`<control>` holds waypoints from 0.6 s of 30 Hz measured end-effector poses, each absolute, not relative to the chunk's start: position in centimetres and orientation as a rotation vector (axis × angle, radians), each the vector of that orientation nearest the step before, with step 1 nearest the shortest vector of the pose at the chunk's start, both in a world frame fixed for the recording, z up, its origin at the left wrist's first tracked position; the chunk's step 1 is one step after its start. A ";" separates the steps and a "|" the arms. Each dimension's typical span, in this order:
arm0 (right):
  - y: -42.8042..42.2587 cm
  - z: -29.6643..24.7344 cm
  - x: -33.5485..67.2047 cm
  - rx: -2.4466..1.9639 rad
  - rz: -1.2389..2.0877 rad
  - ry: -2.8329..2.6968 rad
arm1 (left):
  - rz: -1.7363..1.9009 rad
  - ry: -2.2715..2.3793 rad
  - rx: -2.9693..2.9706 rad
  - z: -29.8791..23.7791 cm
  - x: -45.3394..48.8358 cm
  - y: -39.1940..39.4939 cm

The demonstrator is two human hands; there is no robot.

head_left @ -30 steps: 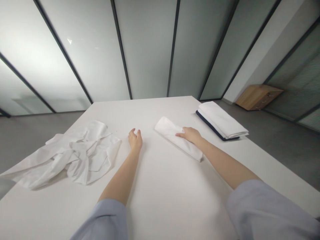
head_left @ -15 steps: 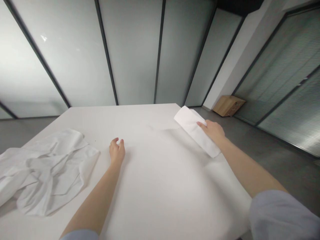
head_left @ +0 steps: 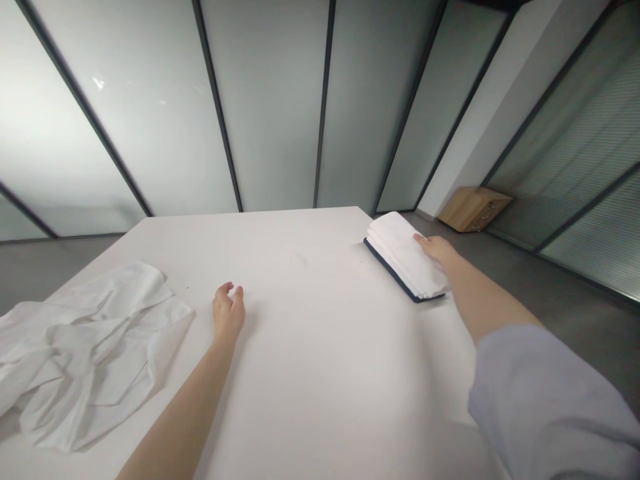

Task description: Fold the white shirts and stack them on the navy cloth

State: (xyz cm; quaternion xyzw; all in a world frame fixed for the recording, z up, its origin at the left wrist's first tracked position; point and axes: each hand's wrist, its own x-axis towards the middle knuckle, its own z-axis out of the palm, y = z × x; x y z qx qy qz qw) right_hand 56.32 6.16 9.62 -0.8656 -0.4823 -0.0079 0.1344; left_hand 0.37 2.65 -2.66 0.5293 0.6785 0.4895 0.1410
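My right hand (head_left: 439,251) rests on top of a stack of folded white cloths (head_left: 404,259) at the table's far right corner, its fingers lying flat on the top piece. A dark blue folded item (head_left: 395,278) forms the bottom of that stack. My left hand (head_left: 229,312) lies on the white table (head_left: 320,347) near the middle, fingers loosely curled and holding nothing. A crumpled white garment (head_left: 85,347) lies to the left of it, a short way off.
Frosted glass panels with dark frames stand behind the table. A small wooden cabinet (head_left: 474,208) sits on the grey floor at the right. The table's right edge runs close past the stack.
My right hand carried the folded white cloth from the table's middle to the far right and laid it on the stack. My left hand stayed put.
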 end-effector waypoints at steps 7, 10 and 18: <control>5.2 8.6 55.4 -2.642 -0.054 -1.295 | 1.427 1.977 1.551 -2.9 0.5 2.8; 4.5 9.9 54.1 -2.481 -0.263 -1.320 | 1.400 1.980 1.575 -2.7 0.6 2.7; 2.0 9.3 44.3 -1.814 -0.414 -1.631 | 1.130 2.040 1.784 -1.9 1.0 2.2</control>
